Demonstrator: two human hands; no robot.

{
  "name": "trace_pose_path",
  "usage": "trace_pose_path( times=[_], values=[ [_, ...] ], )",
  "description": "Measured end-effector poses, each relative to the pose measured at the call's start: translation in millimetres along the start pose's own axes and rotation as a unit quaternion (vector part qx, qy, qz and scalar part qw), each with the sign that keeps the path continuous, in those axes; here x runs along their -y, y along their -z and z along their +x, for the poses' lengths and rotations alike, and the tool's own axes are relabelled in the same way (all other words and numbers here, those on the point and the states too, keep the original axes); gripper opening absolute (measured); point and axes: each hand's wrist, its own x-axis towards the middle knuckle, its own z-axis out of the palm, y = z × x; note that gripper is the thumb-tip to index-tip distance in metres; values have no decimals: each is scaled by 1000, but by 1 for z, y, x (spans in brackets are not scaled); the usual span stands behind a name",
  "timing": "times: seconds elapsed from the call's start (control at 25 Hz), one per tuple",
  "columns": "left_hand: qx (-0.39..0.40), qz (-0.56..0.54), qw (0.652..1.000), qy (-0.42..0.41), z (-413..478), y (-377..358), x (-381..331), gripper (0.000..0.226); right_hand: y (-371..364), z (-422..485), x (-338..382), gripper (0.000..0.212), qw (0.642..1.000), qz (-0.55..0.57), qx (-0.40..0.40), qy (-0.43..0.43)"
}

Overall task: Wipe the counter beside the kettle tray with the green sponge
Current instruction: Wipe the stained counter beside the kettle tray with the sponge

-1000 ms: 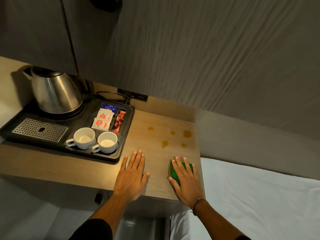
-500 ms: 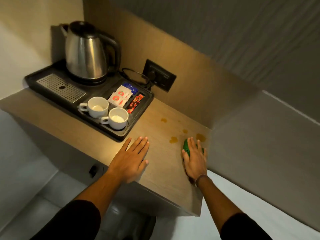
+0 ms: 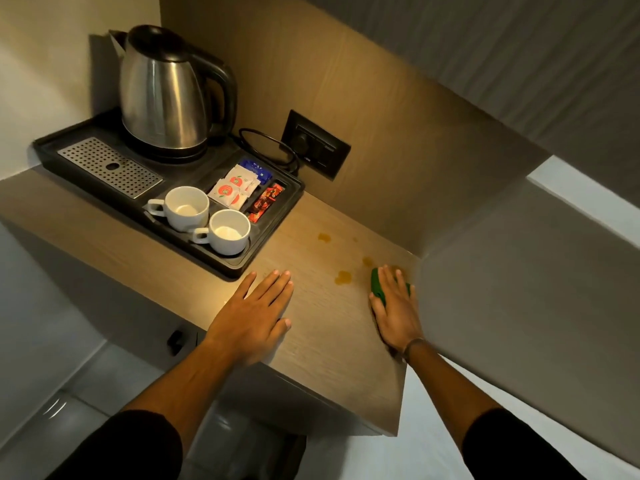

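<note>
Most of green sponge (image 3: 376, 286) hidden under right hand (image 3: 397, 313); txt on sachets (image 3: 235, 190) too small to read.

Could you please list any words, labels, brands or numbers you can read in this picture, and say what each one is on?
No text can be read.
White sachets: red and green logo, print too blurred.
Red sachets: lettering too blurred.
Blue sachets: white marks, too small.
Socket plate: faint mark, illegible.

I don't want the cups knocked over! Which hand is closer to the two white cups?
Left. The left hand lies flat on the counter, close to the tray corner below the cups. The right hand presses the green sponge far off to the right.
</note>
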Motion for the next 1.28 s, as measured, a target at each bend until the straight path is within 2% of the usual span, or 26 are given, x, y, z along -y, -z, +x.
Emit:
trace_pose_path(
  times=[0.08,0.2,0.24,0.32,0.4,0.44,0.52,0.64,0.68,0.76,0.84,0.88,0.96,1.08,1.16,1.24,1.28],
  values=[
    [-1,-3,1000,3,0,0,0,72,5,-13,-23,61,1000,3,-3,16],
    [2,-5,1000,5,0,-3,1,72,17,41,-15,60,994,16,-24,-105],
    [1,-7,1000,5,1,-3,1,72,19,56,-3,60,992,8,-22,-120],
    [4,-9,1000,8,1,-2,1,73,9,61,13,61,999,-14,-13,-51],
    [10,-7,1000,8,1,-1,-1,72,2,33,2,62,999,3,2,34],
    [10,-3,1000,10,1,-1,0,72,3,15,-10,62,999,12,3,49],
    [8,-1,1000,10,2,-1,-1,71,7,15,-28,62,1000,21,-10,8],
    [10,0,1000,8,2,-1,0,71,15,66,-6,61,995,18,-13,-94],
    [10,0,1000,8,2,-1,0,71,13,76,7,62,997,2,-11,-82],
    [10,-1,1000,10,2,-2,0,71,1,70,23,63,1000,-6,-1,8],
    [5,-3,1000,10,2,-2,0,71,-3,39,10,64,997,7,12,80],
    [4,-4,1000,10,2,-2,0,70,-1,26,-4,64,997,8,7,81],
    [7,-5,1000,10,2,-1,0,70,4,34,-20,62,1000,18,-10,20],
    [7,-5,1000,10,2,-2,-1,70,13,82,0,61,995,21,-22,-96],
    [6,-10,1000,13,2,-2,0,70,4,85,16,62,999,4,-20,-46],
    [7,-12,1000,15,1,-2,0,70,-5,58,5,62,999,20,-10,43],
    [2,-12,1000,15,1,-1,0,70,-4,41,-8,62,998,22,-12,59]
  ],
)
